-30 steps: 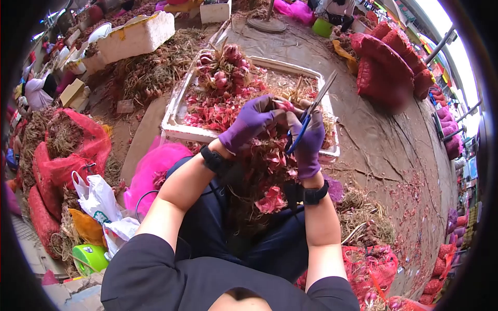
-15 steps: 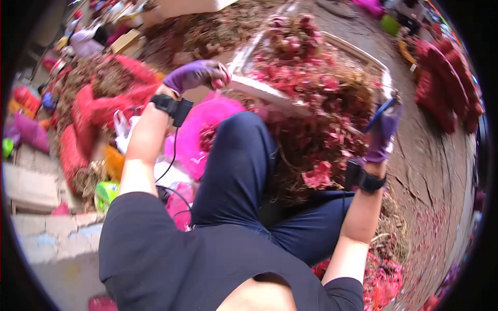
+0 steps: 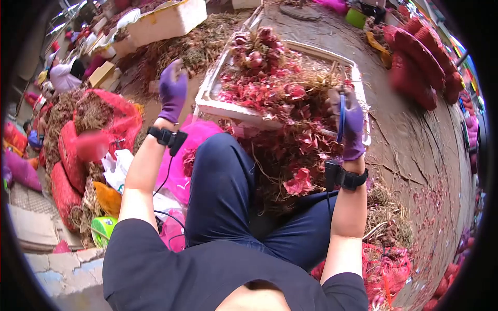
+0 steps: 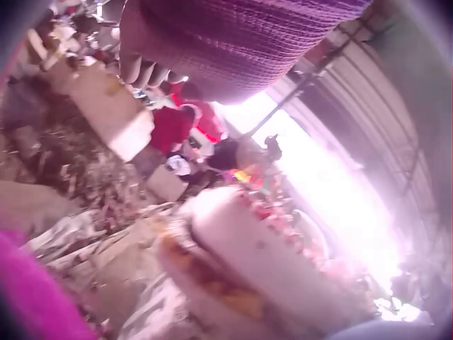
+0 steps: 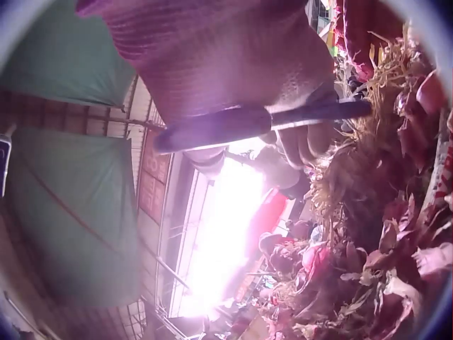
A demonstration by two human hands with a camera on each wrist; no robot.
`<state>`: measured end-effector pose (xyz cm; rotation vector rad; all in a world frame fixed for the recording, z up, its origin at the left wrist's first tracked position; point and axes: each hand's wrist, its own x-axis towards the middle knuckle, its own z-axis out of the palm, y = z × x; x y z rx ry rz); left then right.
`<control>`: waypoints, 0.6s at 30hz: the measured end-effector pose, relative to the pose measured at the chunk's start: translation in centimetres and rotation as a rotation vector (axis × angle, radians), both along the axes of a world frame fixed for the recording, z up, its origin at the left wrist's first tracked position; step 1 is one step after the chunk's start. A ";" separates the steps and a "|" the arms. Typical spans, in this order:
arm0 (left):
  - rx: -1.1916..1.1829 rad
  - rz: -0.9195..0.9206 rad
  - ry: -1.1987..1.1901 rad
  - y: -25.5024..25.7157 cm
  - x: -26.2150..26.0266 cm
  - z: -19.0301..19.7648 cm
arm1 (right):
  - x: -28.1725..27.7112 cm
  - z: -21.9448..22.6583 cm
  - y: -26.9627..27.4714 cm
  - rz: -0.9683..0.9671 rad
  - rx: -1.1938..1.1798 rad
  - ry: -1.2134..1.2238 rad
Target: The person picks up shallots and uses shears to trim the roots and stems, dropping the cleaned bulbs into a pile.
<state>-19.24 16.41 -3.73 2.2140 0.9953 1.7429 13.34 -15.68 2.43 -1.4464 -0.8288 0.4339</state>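
My left hand [image 3: 173, 93], in a purple glove, is raised left of the white foam tray [image 3: 236, 113] with its fingers loosely bent and nothing between them. In the left wrist view the gloved left hand [image 4: 212, 49] shows at the top, fingertips partly hidden. Over the tray's right side, my right hand [image 3: 351, 124] grips blue-handled scissors [image 3: 341, 118]; their blades are hard to make out. The right wrist view shows a scissor handle [image 5: 212, 129] against the glove. A cluster of red onions [image 3: 255, 58] lies in the tray's far left, with peeled onion skins [image 3: 298, 140] heaped nearer me.
Red mesh bags [image 3: 66, 194] and a white plastic bag [image 3: 116, 168] lie to the left. A blurred round red patch [image 3: 93, 145] shows over them. Pink netting [image 3: 199, 136] lies beside my knee. Large red sacks [image 3: 415, 62] stand at the far right.
Both hands were together over the tray; then my left hand swung left with a small red onion and now holds none. The right hand moved right, keeping the scissors. The head view shifted.
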 end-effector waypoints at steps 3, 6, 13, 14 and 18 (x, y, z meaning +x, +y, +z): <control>-0.047 -0.336 0.209 -4.8 8.8 4.5 | -0.9 0.7 0.1 0.091 -0.299 0.166; -0.094 -0.547 0.613 -9.4 15.6 6.5 | -0.6 0.6 -0.1 0.213 -0.487 0.222; -0.097 -0.419 1.174 -11.9 21.8 5.1 | 0.9 -0.2 -1.2 0.144 -0.675 0.132; -0.190 -0.439 1.096 -11.2 22.2 4.6 | 1.4 -0.5 -1.3 0.134 -0.665 0.137; -0.298 -0.500 0.853 -10.4 21.7 4.2 | 1.1 -0.1 -1.4 0.166 -0.657 0.170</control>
